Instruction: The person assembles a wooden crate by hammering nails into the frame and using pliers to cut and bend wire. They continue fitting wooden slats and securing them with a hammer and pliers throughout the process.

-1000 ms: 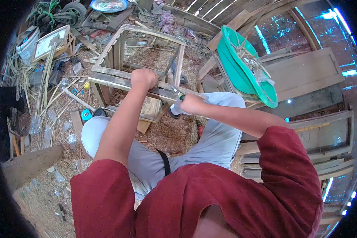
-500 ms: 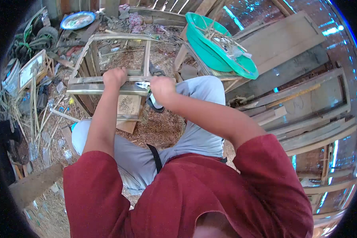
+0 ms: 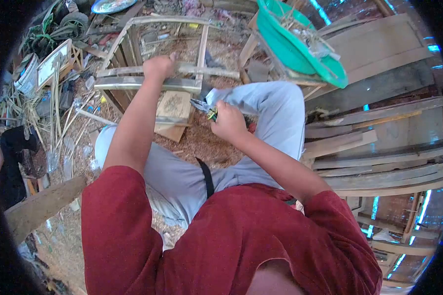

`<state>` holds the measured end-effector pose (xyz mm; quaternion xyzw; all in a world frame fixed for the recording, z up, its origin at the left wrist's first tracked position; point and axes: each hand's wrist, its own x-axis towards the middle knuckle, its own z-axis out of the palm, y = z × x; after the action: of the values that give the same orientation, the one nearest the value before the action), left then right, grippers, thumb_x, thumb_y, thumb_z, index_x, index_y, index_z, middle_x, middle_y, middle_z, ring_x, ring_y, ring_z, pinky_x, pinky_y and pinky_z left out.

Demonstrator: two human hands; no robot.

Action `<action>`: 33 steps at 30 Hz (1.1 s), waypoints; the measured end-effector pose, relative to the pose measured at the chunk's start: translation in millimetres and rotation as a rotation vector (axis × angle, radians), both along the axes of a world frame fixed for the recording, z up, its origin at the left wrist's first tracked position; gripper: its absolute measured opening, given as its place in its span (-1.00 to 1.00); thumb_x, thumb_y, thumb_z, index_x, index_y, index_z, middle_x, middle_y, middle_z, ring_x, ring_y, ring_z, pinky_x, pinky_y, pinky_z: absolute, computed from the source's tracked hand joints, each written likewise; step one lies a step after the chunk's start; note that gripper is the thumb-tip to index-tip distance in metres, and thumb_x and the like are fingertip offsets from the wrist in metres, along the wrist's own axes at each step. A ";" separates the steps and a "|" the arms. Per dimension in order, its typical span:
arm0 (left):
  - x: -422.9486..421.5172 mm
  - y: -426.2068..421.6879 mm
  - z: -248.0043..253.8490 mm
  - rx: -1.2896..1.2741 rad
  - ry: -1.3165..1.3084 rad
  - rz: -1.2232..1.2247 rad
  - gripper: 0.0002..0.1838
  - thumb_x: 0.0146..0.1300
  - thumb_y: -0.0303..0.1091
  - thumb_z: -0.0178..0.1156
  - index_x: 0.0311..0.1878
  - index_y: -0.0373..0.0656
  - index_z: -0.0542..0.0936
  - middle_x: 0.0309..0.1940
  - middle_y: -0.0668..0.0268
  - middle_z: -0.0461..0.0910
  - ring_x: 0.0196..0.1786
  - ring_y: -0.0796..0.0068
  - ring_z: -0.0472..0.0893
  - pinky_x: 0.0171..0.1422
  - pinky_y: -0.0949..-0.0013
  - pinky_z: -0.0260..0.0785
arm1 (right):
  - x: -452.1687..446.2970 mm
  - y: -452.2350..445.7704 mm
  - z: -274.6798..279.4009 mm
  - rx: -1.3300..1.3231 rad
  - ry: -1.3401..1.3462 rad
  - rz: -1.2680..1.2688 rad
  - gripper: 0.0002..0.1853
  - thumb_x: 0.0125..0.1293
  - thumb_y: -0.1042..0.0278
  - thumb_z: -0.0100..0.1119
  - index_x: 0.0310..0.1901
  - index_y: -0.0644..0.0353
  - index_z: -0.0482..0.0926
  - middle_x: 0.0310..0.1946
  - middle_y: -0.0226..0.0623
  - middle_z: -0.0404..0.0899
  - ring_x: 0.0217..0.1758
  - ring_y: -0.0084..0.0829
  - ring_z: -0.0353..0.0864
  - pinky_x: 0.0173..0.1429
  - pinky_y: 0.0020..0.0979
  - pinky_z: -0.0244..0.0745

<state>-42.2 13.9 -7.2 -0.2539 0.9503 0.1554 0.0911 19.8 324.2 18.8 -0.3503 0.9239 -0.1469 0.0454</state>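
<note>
The left hand (image 3: 158, 68) is shut in a fist around a thin slat (image 3: 216, 72) that lies across the wooden frame (image 3: 147, 84) and pokes out past its right side. The left arm reaches nearly straight, and it hides some of the frame's near rail. The right hand (image 3: 229, 120) is curled tight around the handles of the pliers (image 3: 201, 104), with that elbow bent out to the side. The pliers are near the frame's near right corner, and their tips point left, toward a board (image 3: 171, 109) with little bits on it. The near rail sits between the left hand and this board. The right knee (image 3: 286, 98) sticks up to the right of the pliers, between them and the green tub (image 3: 285, 42). The tub is tilted on a wooden stand (image 3: 300, 84) and has dry sticks (image 3: 305, 35) in it. A blue-rimmed plate (image 3: 112, 5) is past the frame's far left corner; what it holds is too small to tell. A whitish bucket (image 3: 26, 78) is well off to the left, beside a leaning picture frame (image 3: 52, 65).
</note>
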 end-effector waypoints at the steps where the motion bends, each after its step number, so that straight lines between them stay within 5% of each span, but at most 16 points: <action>1: -2.2 0.3 -2.9 -0.010 0.007 0.001 -0.23 0.58 0.25 -0.40 0.15 -0.09 0.71 0.15 -0.02 0.68 0.24 -0.04 0.64 0.36 -0.02 0.44 | 6.2 2.0 -9.8 0.014 -0.034 -0.008 -0.61 0.04 0.38 0.34 -0.13 0.36 0.46 -0.30 0.14 0.65 -0.20 0.16 0.69 -0.03 0.06 0.61; 9: 15.2 -0.8 -1.7 -0.059 0.153 -0.083 -0.22 0.57 0.31 -0.44 0.27 0.00 0.66 0.13 -0.02 0.69 0.27 -0.07 0.61 0.43 -0.09 0.34 | 19.6 -15.4 -62.5 0.293 -0.413 -0.027 -0.61 0.12 0.31 0.35 -0.08 0.33 0.47 -0.15 0.14 0.69 -0.03 0.09 0.74 0.06 0.02 0.65; 12: 17.2 -17.2 -8.9 0.004 0.223 -0.078 -0.20 0.56 0.36 -0.46 0.35 0.04 0.59 0.25 -0.05 0.60 0.41 -0.14 0.46 0.49 -0.15 0.26 | 17.6 -44.4 -70.1 0.370 -0.571 -0.021 -0.32 0.18 0.23 0.31 0.30 0.33 0.34 0.15 0.26 0.59 0.23 0.11 0.64 0.30 0.02 0.54; 15: 36.0 -41.1 -20.0 -0.211 0.257 -0.230 -0.44 0.59 0.13 -0.23 0.48 0.15 0.45 0.36 -0.04 0.49 0.45 -0.18 0.40 0.48 -0.20 0.26 | 29.9 -66.7 -98.9 0.358 -0.433 0.084 0.05 0.23 0.13 0.27 0.60 0.33 -0.14 0.44 0.35 0.29 0.47 0.18 0.40 0.53 0.00 0.30; 16: 48.5 -33.2 -0.6 -0.312 0.274 -0.263 -0.47 0.58 0.04 -0.17 0.50 0.18 0.40 0.39 -0.02 0.47 0.45 -0.19 0.40 0.48 -0.22 0.25 | 25.7 -72.9 -115.0 0.424 -0.569 0.152 0.20 0.26 0.07 0.22 0.61 0.35 -0.47 0.56 0.37 0.03 0.59 0.26 0.16 0.65 -0.04 0.07; 18: 69.5 -17.7 32.8 -0.500 0.199 -0.267 -0.43 0.54 -0.18 -0.03 0.58 0.09 0.26 0.47 0.01 0.36 0.53 -0.17 0.29 0.53 -0.16 0.22 | 31.1 -61.7 -184.2 0.382 -0.640 0.216 0.18 0.27 0.07 0.20 0.60 0.38 -0.46 0.52 0.37 0.14 0.54 0.27 0.25 0.63 -0.04 0.13; 20: 86.7 -22.0 28.8 -0.506 0.234 -0.209 -0.44 0.56 -0.18 -0.07 0.59 0.12 0.25 0.49 -0.02 0.31 0.56 -0.16 0.26 0.55 -0.16 0.18 | 35.8 -55.6 -180.7 0.314 -0.805 0.178 0.06 0.25 0.10 0.21 0.58 0.48 -0.17 0.40 0.37 0.35 0.42 0.29 0.42 0.52 -0.02 0.31; 23: 120.0 -20.0 26.5 -0.545 0.243 -0.137 -0.48 0.63 -0.17 -0.19 0.60 0.19 0.25 0.52 -0.10 0.24 0.59 -0.18 0.20 0.60 -0.16 0.09 | 26.2 -58.7 -180.1 0.545 -1.144 0.280 -0.12 0.27 0.09 0.21 0.46 0.58 0.17 0.31 0.35 0.45 0.35 0.27 0.50 0.40 -0.03 0.43; 26: 145.1 -19.5 16.2 -0.510 0.242 0.038 -0.50 0.66 -0.08 -0.25 0.59 0.20 0.27 0.55 -0.12 0.20 0.60 -0.21 0.16 0.62 -0.17 0.04 | 43.6 -68.8 -193.2 0.420 -1.175 0.215 -0.22 0.28 0.03 0.25 0.31 0.59 0.39 0.27 0.40 0.47 0.32 0.26 0.52 0.36 -0.05 0.46; 29: 165.4 -8.2 26.3 -0.307 0.269 0.311 -0.48 0.67 0.00 -0.32 0.56 0.18 0.33 0.57 -0.11 0.17 0.61 -0.19 0.15 0.64 -0.14 -0.02 | 76.1 -73.5 -232.6 0.070 -1.007 0.136 -0.18 0.27 -0.05 0.27 0.29 0.60 0.40 0.19 0.47 0.50 0.27 0.27 0.55 0.37 -0.05 0.45; 30: 174.2 -9.1 23.5 -0.276 0.322 0.339 -0.42 0.66 0.10 -0.39 0.54 0.19 0.39 0.59 -0.10 0.14 0.62 -0.15 0.12 0.67 -0.11 -0.09 | 86.6 -75.3 -243.3 0.051 -0.696 0.160 -0.20 0.23 -0.03 0.31 0.22 0.62 0.42 0.13 0.52 0.51 0.22 0.29 0.57 0.36 -0.01 0.46; 33: 180.7 0.0 30.2 -0.250 0.334 0.422 -0.39 0.65 0.15 -0.40 0.54 0.21 0.40 0.59 -0.10 0.14 0.64 -0.14 0.09 0.68 -0.09 -0.12 | 67.0 -82.0 -191.2 0.036 -0.786 0.103 -0.27 0.22 0.02 0.34 0.17 0.60 0.46 0.15 0.56 0.47 0.23 0.32 0.55 0.33 -0.02 0.49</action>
<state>138.5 13.8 23.0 -0.4259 0.8902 0.0924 -0.1328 86.8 242.2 -172.4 -0.3124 0.8197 -0.2511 0.4092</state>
